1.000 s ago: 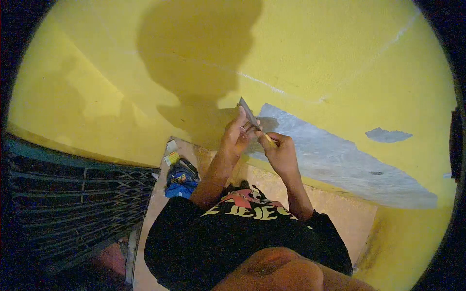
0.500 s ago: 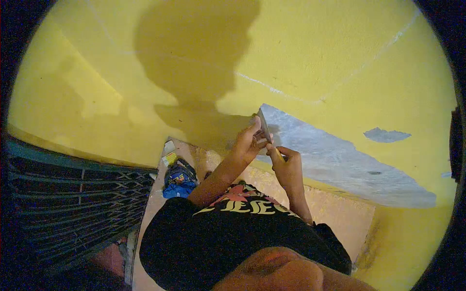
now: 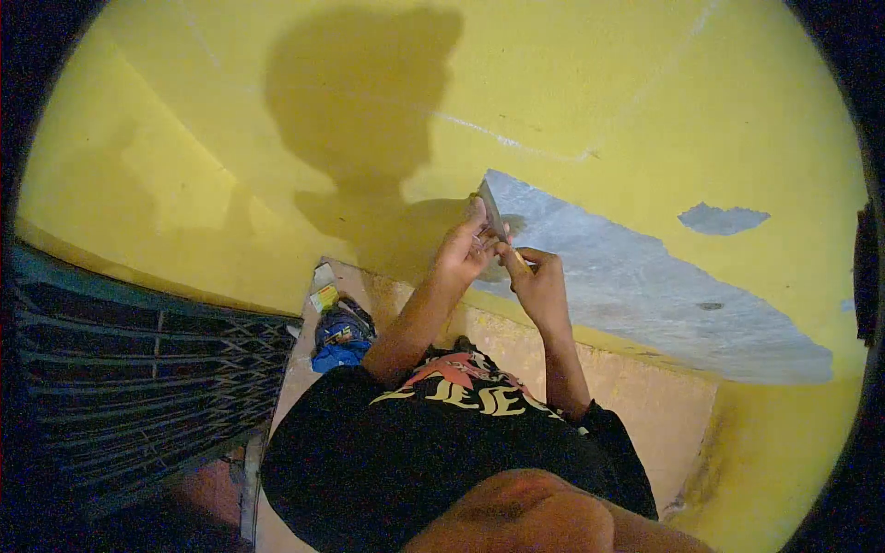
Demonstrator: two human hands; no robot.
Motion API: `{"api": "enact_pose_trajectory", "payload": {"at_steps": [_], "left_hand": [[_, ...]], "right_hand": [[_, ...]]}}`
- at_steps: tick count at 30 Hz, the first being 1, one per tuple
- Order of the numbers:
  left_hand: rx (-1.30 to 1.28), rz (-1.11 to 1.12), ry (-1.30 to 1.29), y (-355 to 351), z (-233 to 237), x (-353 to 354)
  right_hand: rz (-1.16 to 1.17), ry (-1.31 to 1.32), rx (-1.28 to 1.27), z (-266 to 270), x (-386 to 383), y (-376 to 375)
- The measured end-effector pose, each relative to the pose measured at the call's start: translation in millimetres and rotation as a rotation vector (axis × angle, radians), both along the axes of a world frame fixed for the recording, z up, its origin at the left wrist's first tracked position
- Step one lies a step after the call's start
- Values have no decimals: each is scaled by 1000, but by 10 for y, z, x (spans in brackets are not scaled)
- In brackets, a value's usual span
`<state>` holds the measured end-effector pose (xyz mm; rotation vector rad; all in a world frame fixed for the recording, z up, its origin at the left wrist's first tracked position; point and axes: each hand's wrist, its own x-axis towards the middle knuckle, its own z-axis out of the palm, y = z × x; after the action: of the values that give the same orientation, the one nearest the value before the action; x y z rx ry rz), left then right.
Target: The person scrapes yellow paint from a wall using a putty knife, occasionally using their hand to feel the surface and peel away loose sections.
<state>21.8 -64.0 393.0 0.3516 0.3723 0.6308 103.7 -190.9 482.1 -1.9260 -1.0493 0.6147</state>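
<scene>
A scraper with a flat metal blade (image 3: 493,210) and a yellowish handle is held in front of the yellow wall (image 3: 553,64). My right hand (image 3: 540,281) is closed round its handle. At the blade is my left hand (image 3: 464,247), its thumb and fingers pressed on the metal near its edge. Behind both hands, a grey bare patch (image 3: 627,267) with ragged edges runs down to the right across the wall. Whether the blade touches the wall, I cannot tell.
A blue bag (image 3: 341,339) lies on the pinkish ledge (image 3: 636,396) below, beside a small yellow and white packet (image 3: 324,297). A dark folding metal grille (image 3: 138,369) stands at the left. A smaller grey patch (image 3: 724,218) is at the right.
The wall and its grey patches have shifted up and slightly left in view. Both hands and the scraper appear slightly higher and further left, with the same hold.
</scene>
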Motion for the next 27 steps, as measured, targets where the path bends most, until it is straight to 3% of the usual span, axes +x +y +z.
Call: {"api": "enact_pose_trajectory", "payload": {"at_steps": [8, 10, 14, 16, 20, 23, 27], "left_hand": [[-29, 72, 90, -76, 62, -35], [-3, 49, 87, -36, -59, -31], [72, 21, 96, 177, -245, -112], [7, 138, 131, 236, -137, -218], [29, 170, 179, 257, 12, -326], [71, 79, 153, 154, 51, -235], [93, -74, 85, -41, 42, -58]], "right_hand": [[-50, 201, -22, -59, -27, -59], [-55, 24, 73, -152, -76, -2], [-71, 42, 67, -78, -188, 138], [39, -8, 52, -70, -171, 279], [71, -14, 2, 14, -231, 333], [-1, 91, 120, -55, -228, 168], [-127, 77, -52, -33, -105, -98]]}}
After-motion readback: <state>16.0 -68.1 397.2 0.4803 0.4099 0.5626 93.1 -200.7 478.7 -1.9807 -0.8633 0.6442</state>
